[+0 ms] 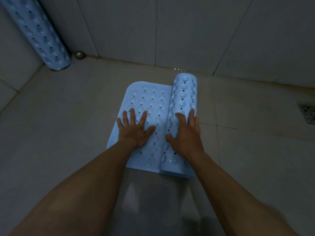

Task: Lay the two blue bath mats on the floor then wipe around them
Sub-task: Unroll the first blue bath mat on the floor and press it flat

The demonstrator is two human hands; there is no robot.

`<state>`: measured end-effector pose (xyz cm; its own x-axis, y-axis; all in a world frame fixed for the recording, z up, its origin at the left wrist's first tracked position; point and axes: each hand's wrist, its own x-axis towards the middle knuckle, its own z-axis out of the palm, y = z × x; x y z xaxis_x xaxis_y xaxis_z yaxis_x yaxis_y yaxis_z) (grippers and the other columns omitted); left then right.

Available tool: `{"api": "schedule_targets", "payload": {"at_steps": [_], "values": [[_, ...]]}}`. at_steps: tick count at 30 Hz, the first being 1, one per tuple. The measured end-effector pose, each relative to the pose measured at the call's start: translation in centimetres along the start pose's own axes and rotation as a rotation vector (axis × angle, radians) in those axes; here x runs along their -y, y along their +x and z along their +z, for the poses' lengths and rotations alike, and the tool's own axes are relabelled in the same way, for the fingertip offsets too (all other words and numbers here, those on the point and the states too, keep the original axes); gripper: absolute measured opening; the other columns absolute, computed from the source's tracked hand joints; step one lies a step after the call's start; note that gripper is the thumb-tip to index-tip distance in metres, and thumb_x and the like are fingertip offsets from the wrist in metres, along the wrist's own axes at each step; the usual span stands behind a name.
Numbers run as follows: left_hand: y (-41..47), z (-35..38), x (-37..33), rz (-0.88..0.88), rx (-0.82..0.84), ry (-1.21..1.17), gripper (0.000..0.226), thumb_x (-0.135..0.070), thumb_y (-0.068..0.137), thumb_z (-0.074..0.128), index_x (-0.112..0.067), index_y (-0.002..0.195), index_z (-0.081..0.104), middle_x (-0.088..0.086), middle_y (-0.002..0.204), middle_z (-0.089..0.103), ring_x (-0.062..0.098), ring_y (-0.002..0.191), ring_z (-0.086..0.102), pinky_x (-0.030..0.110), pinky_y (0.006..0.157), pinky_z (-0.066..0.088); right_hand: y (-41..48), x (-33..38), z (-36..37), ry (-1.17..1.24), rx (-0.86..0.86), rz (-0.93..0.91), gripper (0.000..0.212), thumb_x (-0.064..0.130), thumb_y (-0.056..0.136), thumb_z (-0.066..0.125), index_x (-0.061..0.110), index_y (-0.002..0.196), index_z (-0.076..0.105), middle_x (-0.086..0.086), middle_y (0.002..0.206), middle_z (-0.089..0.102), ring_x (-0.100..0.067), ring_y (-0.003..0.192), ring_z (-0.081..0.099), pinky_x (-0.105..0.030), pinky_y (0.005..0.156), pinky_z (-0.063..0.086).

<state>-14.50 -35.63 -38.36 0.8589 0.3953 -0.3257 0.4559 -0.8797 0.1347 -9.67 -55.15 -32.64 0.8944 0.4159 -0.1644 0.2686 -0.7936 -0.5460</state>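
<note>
A light blue bath mat (144,99) with holes and suction cups lies partly unrolled on the tiled floor in the middle of the view. Its right part is still a roll (185,94). My left hand (134,128) presses flat, fingers spread, on the unrolled part. My right hand (185,133) rests on top of the roll with fingers spread over it. A second blue mat (39,33), fully rolled, stands leaning in the wall corner at the upper left.
Tiled walls meet the floor just behind the mat. A round metal fitting (79,55) sits low in the corner next to the standing roll. A floor drain grate (307,113) is at the right edge. Wet, shiny floor lies in front of the mat.
</note>
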Motion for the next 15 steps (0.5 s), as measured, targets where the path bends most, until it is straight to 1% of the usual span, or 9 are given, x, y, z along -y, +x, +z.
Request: {"api": "schedule_targets", "payload": {"at_steps": [6,9,10,12,13,14,15], "values": [[-0.1,0.7,0.1,0.012,-0.061,-0.006,0.081,-0.080,0.088,0.013,-0.042,0.155,-0.012,0.012,0.164,-0.020,0.037,0.150,-0.020,0.059,0.119,-0.010,-0.2,-0.2,-0.5,0.033,-0.030,0.021,0.080,0.037,0.082,0.068,0.030,0.148,0.022,-0.009,0.163,-0.016,-0.034,0.150,-0.008,-0.057,0.119,0.014],[-0.1,0.7,0.0,0.006,-0.057,-0.018,0.082,-0.080,0.088,0.013,-0.042,0.155,-0.012,0.012,0.164,-0.020,0.037,0.150,-0.020,0.059,0.118,-0.012,-0.3,0.0,-0.5,-0.012,-0.028,0.038,0.079,0.037,0.084,0.063,0.026,0.149,0.020,-0.010,0.163,-0.017,-0.035,0.150,-0.009,-0.058,0.120,0.009],[0.0,0.6,-0.1,0.006,-0.052,-0.022,0.082,-0.080,0.088,0.013,-0.041,0.156,-0.012,0.012,0.164,-0.021,0.037,0.149,-0.021,0.059,0.118,-0.013,-0.3,0.2,-0.6,-0.040,-0.043,0.053,0.078,0.035,0.085,0.061,0.024,0.150,0.020,-0.011,0.164,-0.015,-0.036,0.150,-0.008,-0.058,0.120,0.007],[0.0,0.5,-0.1,0.004,-0.036,-0.015,0.082,-0.080,0.088,0.012,-0.039,0.156,-0.013,0.013,0.163,-0.023,0.037,0.149,-0.023,0.060,0.117,-0.013,-0.4,0.4,-0.9,-0.088,-0.113,0.099,0.076,0.030,0.085,0.058,0.018,0.150,0.022,-0.015,0.164,-0.001,-0.038,0.149,0.002,-0.057,0.119,0.011],[0.0,0.5,-0.1,-0.001,-0.024,-0.008,0.082,-0.079,0.089,0.011,-0.037,0.156,-0.014,0.013,0.163,-0.024,0.038,0.148,-0.024,0.061,0.117,-0.014,-0.4,0.3,-1.2,-0.109,-0.147,0.126,0.076,0.027,0.084,0.058,0.019,0.151,0.023,-0.017,0.163,0.006,-0.039,0.147,0.009,-0.057,0.118,0.014],[0.0,0.4,-0.3,-0.008,-0.015,-0.005,0.082,-0.077,0.090,0.009,-0.035,0.156,-0.015,0.013,0.162,-0.025,0.037,0.148,-0.026,0.063,0.116,-0.014,-0.5,0.1,-1.5,-0.124,-0.158,0.149,0.076,0.024,0.084,0.057,0.021,0.152,0.023,-0.019,0.161,0.009,-0.041,0.145,0.013,-0.056,0.117,0.017],[-0.2,0.3,-0.7,-0.013,-0.011,-0.006,0.079,-0.073,0.092,0.008,-0.033,0.156,-0.016,0.013,0.162,-0.026,0.037,0.148,-0.027,0.065,0.115,-0.014,-0.6,-0.1,-1.9,-0.132,-0.141,0.164,0.075,0.023,0.086,0.056,0.024,0.153,0.022,-0.021,0.161,0.007,-0.042,0.145,0.013,-0.056,0.117,0.017]]}}
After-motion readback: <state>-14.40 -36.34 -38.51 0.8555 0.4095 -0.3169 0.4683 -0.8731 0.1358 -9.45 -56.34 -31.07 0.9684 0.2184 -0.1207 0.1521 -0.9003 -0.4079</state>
